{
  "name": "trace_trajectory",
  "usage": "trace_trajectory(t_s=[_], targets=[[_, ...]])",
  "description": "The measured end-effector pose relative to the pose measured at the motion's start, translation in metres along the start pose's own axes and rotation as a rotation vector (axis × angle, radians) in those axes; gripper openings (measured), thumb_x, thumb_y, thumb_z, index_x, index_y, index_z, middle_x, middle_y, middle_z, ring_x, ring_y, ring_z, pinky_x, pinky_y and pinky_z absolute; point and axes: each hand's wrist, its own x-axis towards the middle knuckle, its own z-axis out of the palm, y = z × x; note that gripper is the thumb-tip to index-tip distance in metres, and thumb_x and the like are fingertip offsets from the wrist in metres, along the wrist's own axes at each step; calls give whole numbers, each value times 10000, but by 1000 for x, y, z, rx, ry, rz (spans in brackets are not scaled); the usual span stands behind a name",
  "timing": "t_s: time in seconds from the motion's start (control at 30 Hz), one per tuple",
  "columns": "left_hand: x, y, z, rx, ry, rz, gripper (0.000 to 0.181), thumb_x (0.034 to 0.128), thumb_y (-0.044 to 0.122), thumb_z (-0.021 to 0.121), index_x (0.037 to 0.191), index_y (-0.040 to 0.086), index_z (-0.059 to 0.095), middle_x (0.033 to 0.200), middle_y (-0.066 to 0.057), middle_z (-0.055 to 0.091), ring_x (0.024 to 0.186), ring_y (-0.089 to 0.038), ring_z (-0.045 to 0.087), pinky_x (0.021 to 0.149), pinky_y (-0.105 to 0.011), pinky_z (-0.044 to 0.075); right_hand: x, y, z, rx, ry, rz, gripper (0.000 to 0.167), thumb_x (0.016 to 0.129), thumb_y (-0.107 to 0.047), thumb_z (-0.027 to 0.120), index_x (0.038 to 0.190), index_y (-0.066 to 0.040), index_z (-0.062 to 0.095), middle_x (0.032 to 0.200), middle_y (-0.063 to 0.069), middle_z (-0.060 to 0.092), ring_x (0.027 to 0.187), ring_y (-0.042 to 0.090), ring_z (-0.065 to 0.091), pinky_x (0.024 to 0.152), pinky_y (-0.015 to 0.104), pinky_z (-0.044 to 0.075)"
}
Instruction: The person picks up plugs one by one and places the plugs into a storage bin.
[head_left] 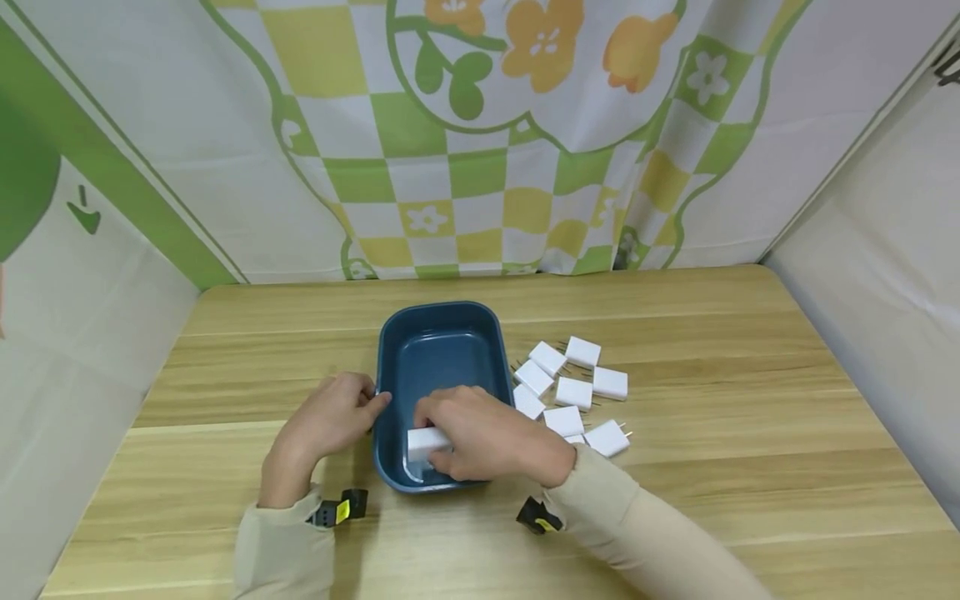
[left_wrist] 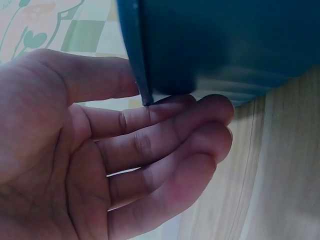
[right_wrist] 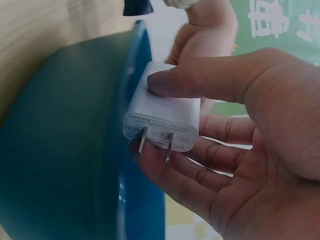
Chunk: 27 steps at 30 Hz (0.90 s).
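Dark blue and glossy, a deep rectangular tray with rounded corners (head_left: pixel 450 358) stands on a pale wood-grain tabletop (head_left: pixel 720 400). The left hand (head_left: pixel 330 417) pinches its left rim, thumb at the inner side and fingers against the outer wall. The right hand (head_left: pixel 487 433) is clamped on a small white block-shaped plug adapter (head_left: pixel 420 443), thumb on one broad face and fingertips on the other. That adapter is held over the near part of the tray, its two flat metal prongs (right_wrist: pixel 169 150) bare in the right wrist view. Right of the tray, more white plug adapters (head_left: pixel 573 393) lie loosely clustered, prongs pointing various ways, some partly hidden by the right arm. Beige sleeves (head_left: pixel 285 546) cover both forearms. Behind hangs a green, yellow and white checked cloth (head_left: pixel 476 175) with orange flowers.
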Motion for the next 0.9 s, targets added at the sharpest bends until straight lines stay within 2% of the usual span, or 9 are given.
trace_trajectory(t_s=[0.17,0.37,0.57,0.9], targets=[[1,-2,1,10,6,11,292,1019,162,577,751,65,646,586,-3,563,500,-145,475,475,-279,360,8,-1,10,2,-57,8,205,856,-129,790,1032,-108,685,948,-35,666,807,73,570,700,210,466],[1,-1,1,8,15,6,329,1014,159,576,701,79,633,577,-3,576,491,-149,486,467,-279,361,15,1,18,-1,-98,9,151,858,-139,796,949,-150,676,867,-79,635,770,55,555,661,198,449],[2,0,2,6,29,-19,337,1006,151,580,681,78,630,578,-16,600,485,-154,495,461,-281,356,20,3,27,-15,-138,24,129,856,-132,789,907,-162,675,817,-97,609,726,55,546,621,207,437],[2,4,4,9,46,-59,362,998,145,585,643,82,607,552,-6,585,478,-162,511,461,-287,366,26,5,35,-40,-187,46,133,852,-142,804,927,-175,699,807,-124,609,729,53,547,644,226,439]])
